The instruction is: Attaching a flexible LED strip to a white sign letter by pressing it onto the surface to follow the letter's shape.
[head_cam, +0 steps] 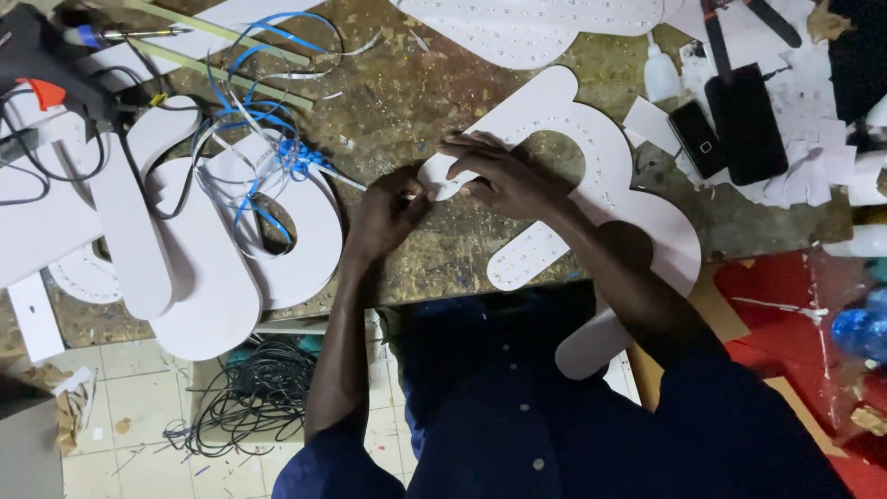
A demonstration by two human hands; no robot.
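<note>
Head view, looking down at a scarred workbench (407,102), and both hands are on a big white cut-out letter (591,176), a flat board shape with rows of small holes dotted along its strokes. It lies flat on the bench just right of centre, its lower lobes hanging out over the near edge. The right hand (499,176) is spread over the letter's left tip, fingers open and pressing down rather than clasping. The left hand (388,211) is curled in right beside that tip, thumb and fingers pinched on something small and pale; what exactly, I cannot tell. The board looks light and thin, stiff enough to keep its shape but likely to crease or snap at the narrow necks, so my read is that it wants holding flat by the broad strokes, palm down, not lifting by one end. The surface looks smooth, so it may skate on the bench without that pressing hand. To the left, more white letters (203,268) lie stacked, with blue and white strips (268,157) tangled over them. A glue gun (46,74) sits far left, two phones (730,125) far right, black wire (259,388) coiled on the floor below.
</note>
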